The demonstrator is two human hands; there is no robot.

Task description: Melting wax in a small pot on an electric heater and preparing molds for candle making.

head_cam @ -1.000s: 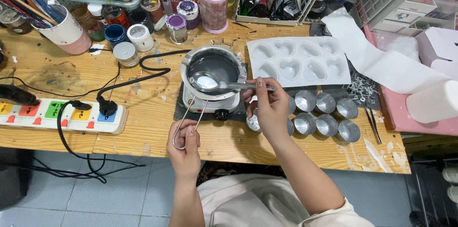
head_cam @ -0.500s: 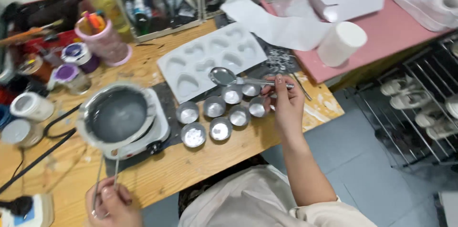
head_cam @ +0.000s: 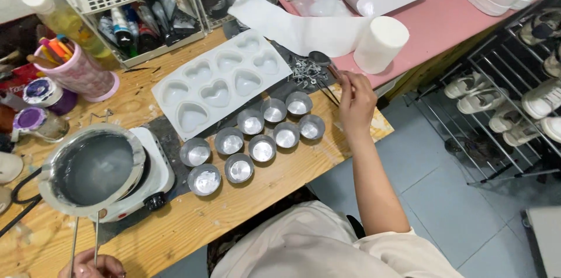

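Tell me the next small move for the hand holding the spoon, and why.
Probably lower the spoon onto the dark mat beside the pile of small metal wick tabs and let go. The right hand holds it by the handle, bowl out over that pile, away from the melting pot, whose wire handle the left hand grips.

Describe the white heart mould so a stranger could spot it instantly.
On the wooden worktable, look just beyond the cluster of small round silver metal cups. The flat white rectangular silicone mould lies there at a slant. Unlike anything around it, it has eight heart-shaped hollows in two rows.
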